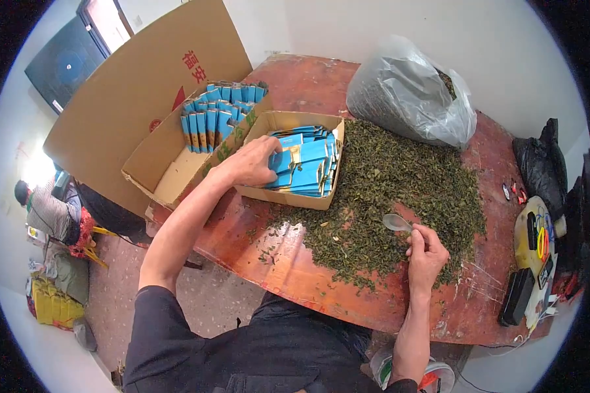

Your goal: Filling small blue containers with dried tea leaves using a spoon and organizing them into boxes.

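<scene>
My left hand [255, 162] reaches into a small cardboard box [295, 199] of blue and gold packets [312, 151], its fingers on a packet at the box's left side; whether they grip it I cannot tell. In my right hand [427, 253] is a clear plastic spoon [397, 222], held by its handle above a wide spread of loose dried leaves [393, 182]. The spoon's bowl looks empty. Left of the small box, a longer cardboard box [164, 184] holds rows of upright blue packets [209, 128], with bare bottom at its near end.
An open plastic bag [398, 98] of leaves stands at the back of the red wooden table [305, 83]. A black bag [541, 162] and a black case [516, 297] lie on the right. A large cardboard sheet [142, 93] rises at left. Another person [54, 211] sits farther off.
</scene>
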`<action>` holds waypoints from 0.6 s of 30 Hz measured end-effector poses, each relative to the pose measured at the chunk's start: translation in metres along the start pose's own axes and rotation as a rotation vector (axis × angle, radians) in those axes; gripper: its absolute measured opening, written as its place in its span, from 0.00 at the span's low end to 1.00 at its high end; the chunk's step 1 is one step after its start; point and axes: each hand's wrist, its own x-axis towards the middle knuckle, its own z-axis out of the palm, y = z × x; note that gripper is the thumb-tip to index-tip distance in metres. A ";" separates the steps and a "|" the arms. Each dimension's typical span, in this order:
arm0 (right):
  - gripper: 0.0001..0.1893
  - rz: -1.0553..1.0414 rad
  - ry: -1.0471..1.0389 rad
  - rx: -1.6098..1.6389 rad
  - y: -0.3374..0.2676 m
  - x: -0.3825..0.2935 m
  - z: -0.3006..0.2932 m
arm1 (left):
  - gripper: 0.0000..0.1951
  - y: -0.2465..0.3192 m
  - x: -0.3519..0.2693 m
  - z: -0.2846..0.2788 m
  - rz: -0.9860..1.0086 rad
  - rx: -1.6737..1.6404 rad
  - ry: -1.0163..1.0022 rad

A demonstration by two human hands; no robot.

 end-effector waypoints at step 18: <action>0.08 -0.070 0.062 0.029 -0.054 -0.011 0.001 | 0.30 0.085 -0.037 0.010 0.219 -0.233 0.430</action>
